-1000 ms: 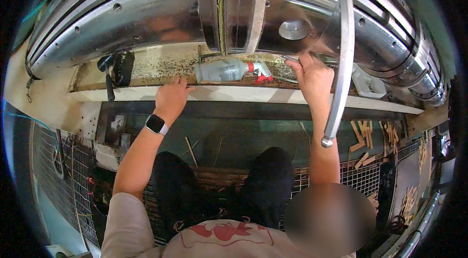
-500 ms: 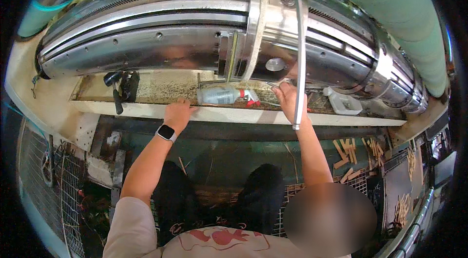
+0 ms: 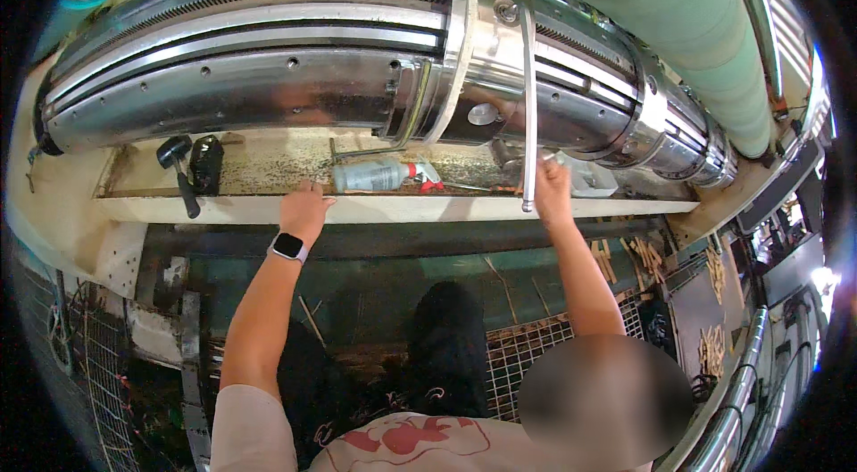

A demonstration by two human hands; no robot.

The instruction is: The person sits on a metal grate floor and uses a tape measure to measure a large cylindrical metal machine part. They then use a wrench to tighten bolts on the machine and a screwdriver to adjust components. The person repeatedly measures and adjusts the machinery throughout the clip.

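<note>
My left hand [image 3: 303,211] rests on the front edge of a pale ledge [image 3: 375,210], its thumb spread from the fingers. Right of it on the ledge lies a spray bottle [image 3: 370,176] with a red and white trigger head. My right hand [image 3: 555,188] is at the ledge beside a translucent plastic container [image 3: 591,179], just right of a hanging silver bar [image 3: 530,115]. Its fingers are bent together, and what they hold, if anything, is hidden. Behind the spray bottle lies an L-shaped hex key [image 3: 361,153].
A large metal cylinder [image 3: 268,97] with a toothed rack spans the view above the ledge. A black-headed mallet [image 3: 183,173] lies at the ledge's left, beside a dark object [image 3: 208,164]. A green roller [image 3: 687,35] hangs at upper right. Wooden strips [image 3: 647,260] lie at lower right.
My right hand has moved right along the ledge, from left of the silver bar to the plastic container. The thin metal piece at its fingertips no longer shows there. My view has shifted right.
</note>
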